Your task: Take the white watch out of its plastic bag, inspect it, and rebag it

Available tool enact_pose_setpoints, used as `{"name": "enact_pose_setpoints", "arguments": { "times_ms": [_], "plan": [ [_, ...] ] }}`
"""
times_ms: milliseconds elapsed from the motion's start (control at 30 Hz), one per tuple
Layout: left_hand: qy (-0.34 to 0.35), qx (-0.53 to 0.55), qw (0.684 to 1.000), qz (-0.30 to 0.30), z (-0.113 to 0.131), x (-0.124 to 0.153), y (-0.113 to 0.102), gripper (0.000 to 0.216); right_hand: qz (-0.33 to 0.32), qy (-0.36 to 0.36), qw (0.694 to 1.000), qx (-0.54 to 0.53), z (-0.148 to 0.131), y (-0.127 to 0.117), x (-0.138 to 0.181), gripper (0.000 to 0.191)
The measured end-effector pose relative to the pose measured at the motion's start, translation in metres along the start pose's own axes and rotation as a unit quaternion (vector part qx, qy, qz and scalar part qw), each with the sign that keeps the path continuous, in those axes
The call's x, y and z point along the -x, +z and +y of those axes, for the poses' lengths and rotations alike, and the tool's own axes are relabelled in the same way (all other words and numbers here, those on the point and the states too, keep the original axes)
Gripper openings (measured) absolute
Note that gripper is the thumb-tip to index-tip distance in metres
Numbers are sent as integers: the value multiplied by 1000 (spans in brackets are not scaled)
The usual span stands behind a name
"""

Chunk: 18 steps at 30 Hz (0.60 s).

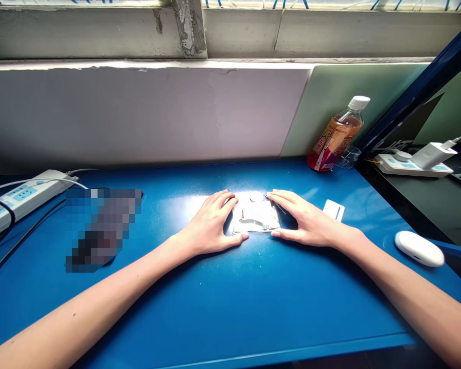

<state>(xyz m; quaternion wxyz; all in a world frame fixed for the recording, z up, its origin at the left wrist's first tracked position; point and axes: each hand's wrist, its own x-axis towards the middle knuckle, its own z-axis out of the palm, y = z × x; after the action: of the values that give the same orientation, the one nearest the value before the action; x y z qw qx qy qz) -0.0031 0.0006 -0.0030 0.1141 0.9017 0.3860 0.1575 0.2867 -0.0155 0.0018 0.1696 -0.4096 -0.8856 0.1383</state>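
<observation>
A small, shiny, whitish flat packet (255,212) lies on the blue table (223,307), with what look like small pieces in or on it. Glare washes out its details, so I cannot tell exactly what it is. My left hand (212,224) rests at the packet's left side, thumb and fingers spread, fingertips at its edge. On the opposite side, my right hand (305,218) is likewise spread, with its fingertips by the right edge. Neither hand is closed around anything.
A drink bottle (336,136) stands at the back right beside a small clear cup (348,157). Nearer are a white card-like piece (333,210) and a white rounded case (419,248). Left are a blurred-out dark object (107,225) and a power strip (26,195) with cables.
</observation>
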Motion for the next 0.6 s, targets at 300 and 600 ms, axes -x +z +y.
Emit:
{"name": "enact_pose_setpoints", "arguments": {
  "times_ms": [300,600],
  "plan": [
    [17,17,1000,7,0,1,-1,86,6,-9,1000,8,0,2,0,84],
    [58,46,997,34,3,3,-4,56,5,-19,1000,21,0,1,0,75]
  ]
}}
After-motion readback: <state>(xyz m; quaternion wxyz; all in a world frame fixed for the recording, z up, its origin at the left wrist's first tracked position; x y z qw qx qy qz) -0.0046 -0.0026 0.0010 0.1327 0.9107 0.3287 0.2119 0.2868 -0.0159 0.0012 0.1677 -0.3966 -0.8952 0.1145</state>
